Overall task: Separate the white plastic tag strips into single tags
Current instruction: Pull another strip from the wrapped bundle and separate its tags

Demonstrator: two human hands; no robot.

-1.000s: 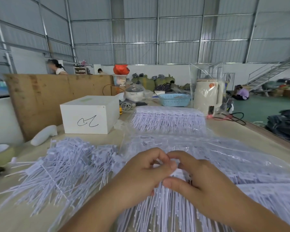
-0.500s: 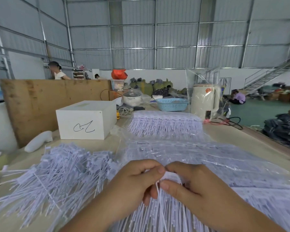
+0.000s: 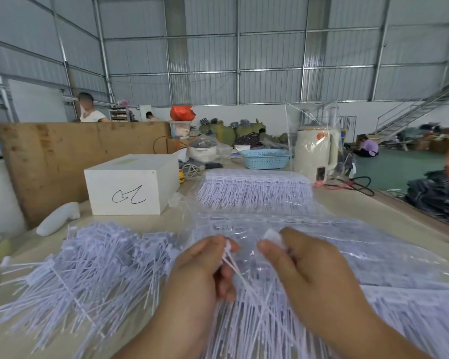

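So my left hand (image 3: 205, 270) is pinching the heads of a few tags (image 3: 240, 274) and my right hand (image 3: 306, 270) is gripping the end of the strip (image 3: 272, 238), with the two hands a little apart. The strip is up between my fingertips, and the tag tails hang down between my palms. What could go wrong: those tails are long and springy, so I reckon they'll snag in the uncut strips under my wrists and drag some along. Pull crooked and a tag might snap at the neck too. Counts: two hands, one loose pile (image 3: 88, 263) to the left of my left hand, one bagged stack (image 3: 254, 189) beyond my fingers, and the single tags are way too many to count
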